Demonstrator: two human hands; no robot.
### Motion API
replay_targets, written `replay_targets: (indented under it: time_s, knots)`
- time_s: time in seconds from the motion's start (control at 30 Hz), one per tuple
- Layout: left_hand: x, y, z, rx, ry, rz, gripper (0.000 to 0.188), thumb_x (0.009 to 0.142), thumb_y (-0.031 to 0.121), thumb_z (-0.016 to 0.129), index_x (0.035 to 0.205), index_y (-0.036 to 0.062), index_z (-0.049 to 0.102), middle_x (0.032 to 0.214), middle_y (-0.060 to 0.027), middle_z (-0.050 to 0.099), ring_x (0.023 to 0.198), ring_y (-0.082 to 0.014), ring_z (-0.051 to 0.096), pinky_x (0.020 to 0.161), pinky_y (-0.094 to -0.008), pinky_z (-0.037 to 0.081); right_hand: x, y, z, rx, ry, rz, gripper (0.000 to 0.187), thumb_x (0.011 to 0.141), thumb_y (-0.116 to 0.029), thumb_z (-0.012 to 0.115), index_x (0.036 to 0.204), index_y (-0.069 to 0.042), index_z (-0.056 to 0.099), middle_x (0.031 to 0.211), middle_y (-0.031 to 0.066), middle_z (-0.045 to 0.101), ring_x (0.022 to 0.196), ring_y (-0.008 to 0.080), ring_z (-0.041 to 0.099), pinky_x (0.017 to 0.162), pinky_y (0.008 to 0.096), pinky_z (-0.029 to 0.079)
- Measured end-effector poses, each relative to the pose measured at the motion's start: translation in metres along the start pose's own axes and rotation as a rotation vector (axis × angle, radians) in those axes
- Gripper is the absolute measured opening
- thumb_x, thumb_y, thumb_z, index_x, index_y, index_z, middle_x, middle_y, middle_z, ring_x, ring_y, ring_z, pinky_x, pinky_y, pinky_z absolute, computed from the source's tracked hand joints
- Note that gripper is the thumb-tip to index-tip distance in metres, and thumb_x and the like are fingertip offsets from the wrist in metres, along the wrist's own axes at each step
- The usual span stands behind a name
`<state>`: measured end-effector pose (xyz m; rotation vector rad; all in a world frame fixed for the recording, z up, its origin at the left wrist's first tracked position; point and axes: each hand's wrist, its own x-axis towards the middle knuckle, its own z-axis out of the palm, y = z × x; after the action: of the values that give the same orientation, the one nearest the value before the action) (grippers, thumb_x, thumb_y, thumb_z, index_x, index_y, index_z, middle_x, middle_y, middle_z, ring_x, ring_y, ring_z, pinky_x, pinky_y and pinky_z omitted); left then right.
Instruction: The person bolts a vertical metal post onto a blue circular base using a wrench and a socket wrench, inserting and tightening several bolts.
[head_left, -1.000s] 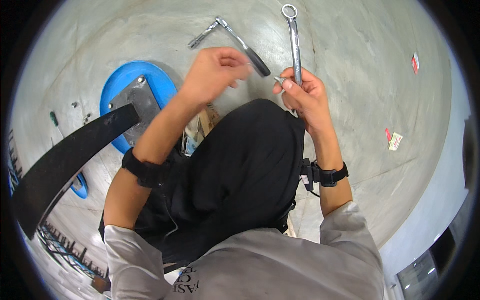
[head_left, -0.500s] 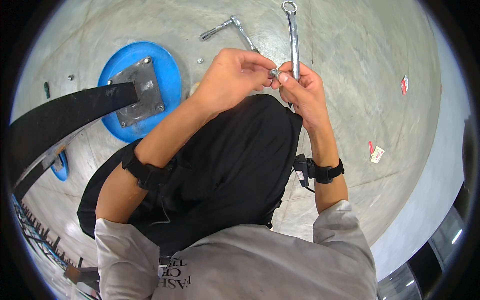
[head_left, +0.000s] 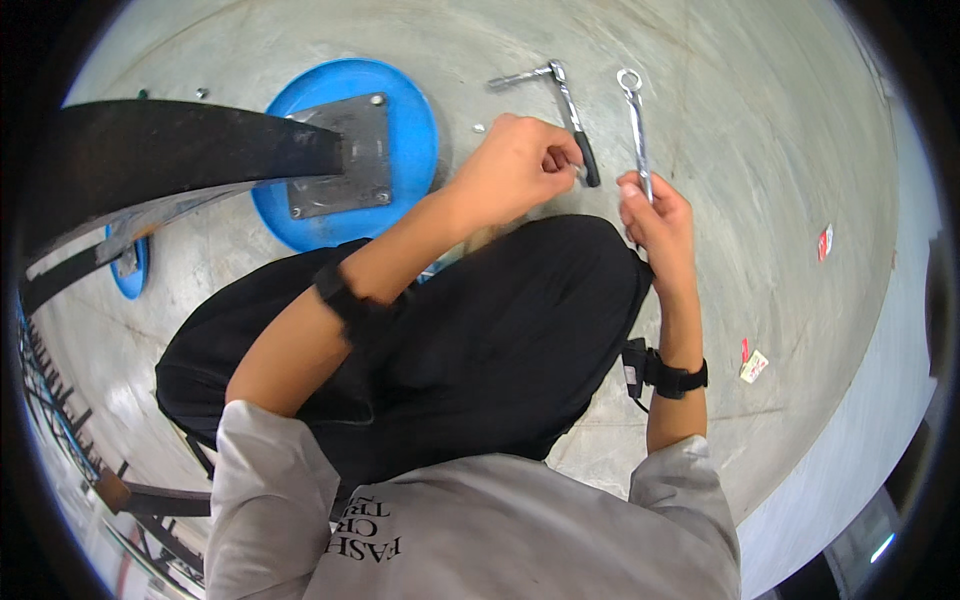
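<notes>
"What am I gripping?"
"Your right hand (head_left: 662,225) is closed around the near end of the ring-ended wrench (head_left: 637,130), its ring pointing away from you."
"And on the other side?"
"Your left hand (head_left: 515,170) is curled, thumb and index finger close together; I can't tell whether they pinch anything."
"Beyond that?"
"A ratchet (head_left: 588,160) lies on the floor (head_left: 760,150) past your hands, black handle toward you. Farther left, a dark plate (head_left: 365,150) rests on a blue disc (head_left: 416,140), and a curved black bar (head_left: 190,150) meets the plate."
</notes>
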<state>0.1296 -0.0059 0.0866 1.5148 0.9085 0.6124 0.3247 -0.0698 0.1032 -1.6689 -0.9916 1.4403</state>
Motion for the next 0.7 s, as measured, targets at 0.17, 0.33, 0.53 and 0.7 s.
replay_targets:
  time_s: [0.17, 0.33, 0.53, 0.7]
  knots:
    - [0.038, -0.058, 0.001, 0.899, -0.07, 0.032, 0.012, 0.065, 0.0, 0.057, 0.076, -0.003, 0.061, 0.078, -0.0193, 0.062, 0.075, -0.0355, 0.062, 0.063, -0.0409, 0.051, -0.004, 0.011, -0.011, -0.07, 0.009, -0.035, 0.02, 0.093, -0.019, 0.045, 0.095, -0.003, 0.057, 0.06, -0.0015, 0.048, 0.043, 0.001, 0.031, 0.04, 0.0179, 0.023]
    - [0.046, -0.094, 0.0, 0.924, -0.152, -0.023, 0.013, 0.066, 0.001, 0.055, 0.077, -0.0004, 0.061, 0.08, -0.0189, 0.062, 0.078, -0.036, 0.061, 0.068, -0.0427, 0.05, -0.003, 0.004, -0.01, -0.136, -0.101, 0.016, 0.018, 0.093, -0.018, 0.044, 0.102, -0.003, 0.05, 0.059, -0.001, 0.047, 0.045, 0.0015, 0.033, 0.041, 0.018, 0.025]
    - [0.008, -0.044, -0.023, 0.754, -0.036, -0.02, 0.021, 0.071, 0.006, 0.057, 0.091, 0.0017, 0.06, 0.089, -0.0165, 0.061, 0.084, -0.0333, 0.059, 0.071, -0.0403, 0.048, 0.002, -0.049, 0.01, -0.283, -0.189, -0.076, 0.017, 0.091, -0.017, 0.046, 0.098, -0.003, 0.053, 0.058, -0.0012, 0.047, 0.045, 0.0033, 0.035, 0.042, 0.02, 0.028]
    - [-0.106, 0.067, -0.054, 0.302, 0.205, 0.306, 0.023, 0.073, 0.006, 0.06, 0.095, 0.0014, 0.057, 0.09, -0.0116, 0.06, 0.081, -0.0283, 0.058, 0.071, -0.0347, 0.046, 0.004, -0.084, 0.049, -0.455, -0.216, -0.157, 0.016, 0.088, -0.016, 0.048, 0.094, -0.002, 0.054, 0.059, -0.0009, 0.05, 0.047, 0.005, 0.038, 0.045, 0.0227, 0.031]
